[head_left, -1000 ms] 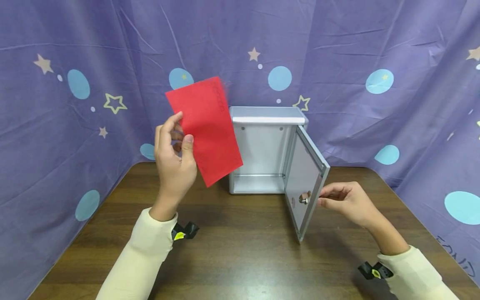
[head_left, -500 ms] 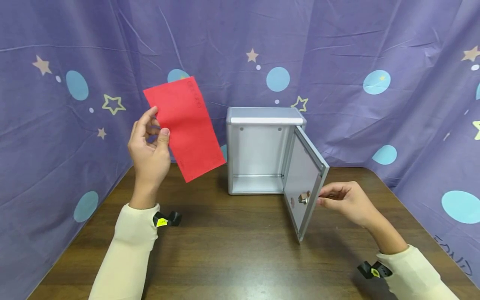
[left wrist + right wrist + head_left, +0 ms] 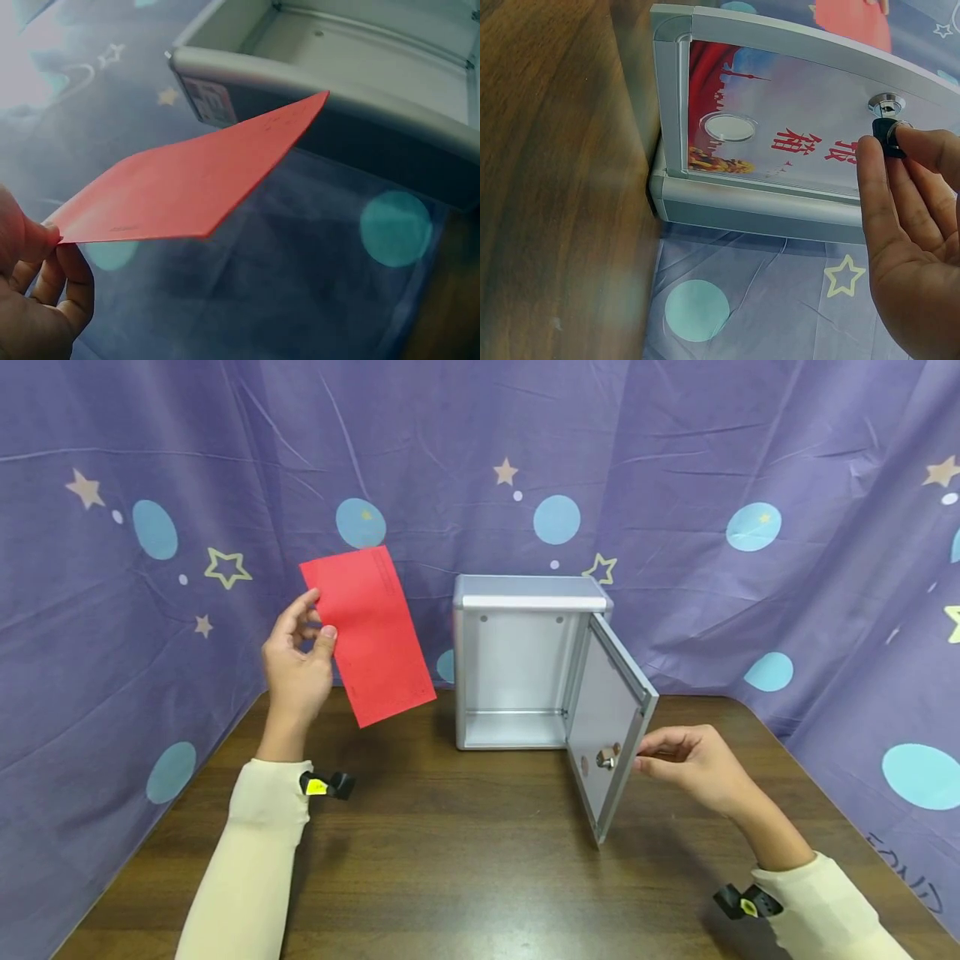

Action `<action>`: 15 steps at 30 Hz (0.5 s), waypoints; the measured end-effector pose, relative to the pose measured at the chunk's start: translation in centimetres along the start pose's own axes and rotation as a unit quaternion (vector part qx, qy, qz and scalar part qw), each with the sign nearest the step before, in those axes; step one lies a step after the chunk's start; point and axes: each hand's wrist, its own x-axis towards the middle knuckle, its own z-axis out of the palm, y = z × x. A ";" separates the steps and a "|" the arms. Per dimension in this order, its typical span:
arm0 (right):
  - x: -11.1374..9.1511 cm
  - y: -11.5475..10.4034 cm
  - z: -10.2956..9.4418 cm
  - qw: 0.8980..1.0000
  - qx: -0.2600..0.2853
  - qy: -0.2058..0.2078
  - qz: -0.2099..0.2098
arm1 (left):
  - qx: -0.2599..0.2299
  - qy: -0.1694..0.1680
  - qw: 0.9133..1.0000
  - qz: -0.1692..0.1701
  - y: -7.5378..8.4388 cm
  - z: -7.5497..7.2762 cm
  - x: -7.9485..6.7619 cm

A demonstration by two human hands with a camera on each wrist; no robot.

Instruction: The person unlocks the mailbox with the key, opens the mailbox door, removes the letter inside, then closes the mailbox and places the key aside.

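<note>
My left hand [image 3: 295, 668] pinches a red paper envelope [image 3: 375, 643] by its left edge, thumb in front. The envelope hangs tilted in the air, left of a silver metal mailbox [image 3: 531, 588] and apart from it. Hinged on the right, the mailbox door [image 3: 609, 718] stands swung out toward me, and the inside of the box shows bare. At the door's outer face is my right hand [image 3: 697, 768]. In the right wrist view its thumb and fingers pinch a black-headed key [image 3: 887, 136] in the round lock [image 3: 886, 103].
Mailbox and arms are over a brown wooden table [image 3: 450, 860]. Close behind and at both sides hangs a purple curtain [image 3: 450, 443] with stars and blue dots. Black wrist cameras, such as the left one [image 3: 328, 785], sit at both sleeves.
My left hand has drawn the envelope leftward, away from the mailbox front, then dipped slightly. The right hand and the door have stayed put.
</note>
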 end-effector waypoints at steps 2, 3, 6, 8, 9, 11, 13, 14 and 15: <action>0.0 0.0 0.0 1.000 0.002 0.002 -0.001 | 0.015 -0.009 1.000 -0.016 -0.6 0.0 -0.1; 0.0 0.0 0.1 1.000 0.002 0.002 -0.002 | 0.020 -0.013 0.999 -0.025 -0.9 0.0 -0.1; 0.0 0.0 0.1 1.000 0.003 0.004 -0.003 | 0.024 -0.025 0.998 -0.058 -0.9 0.1 -0.3; 0.0 0.0 0.2 1.000 0.003 0.005 -0.003 | 0.018 -0.034 0.996 -0.080 -0.8 0.1 -0.4; 0.0 0.0 0.2 1.000 0.004 0.004 -0.003 | 0.009 -0.039 0.995 -0.088 -1.0 0.1 -0.5; 0.0 0.0 0.1 1.000 0.004 0.004 -0.005 | -0.007 -0.055 0.992 -0.109 -1.8 0.0 -0.5; 0.0 0.0 0.1 1.000 0.004 0.005 -0.006 | -0.018 -0.067 0.990 -0.120 -3.1 0.0 -0.6; 0.0 0.1 0.1 1.000 0.004 0.004 -0.007 | -0.024 -0.074 0.989 -0.126 -3.8 0.1 -0.6; 0.0 0.1 0.1 1.000 0.004 0.004 -0.008 | -0.027 -0.082 0.987 -0.134 -4.4 0.1 -0.7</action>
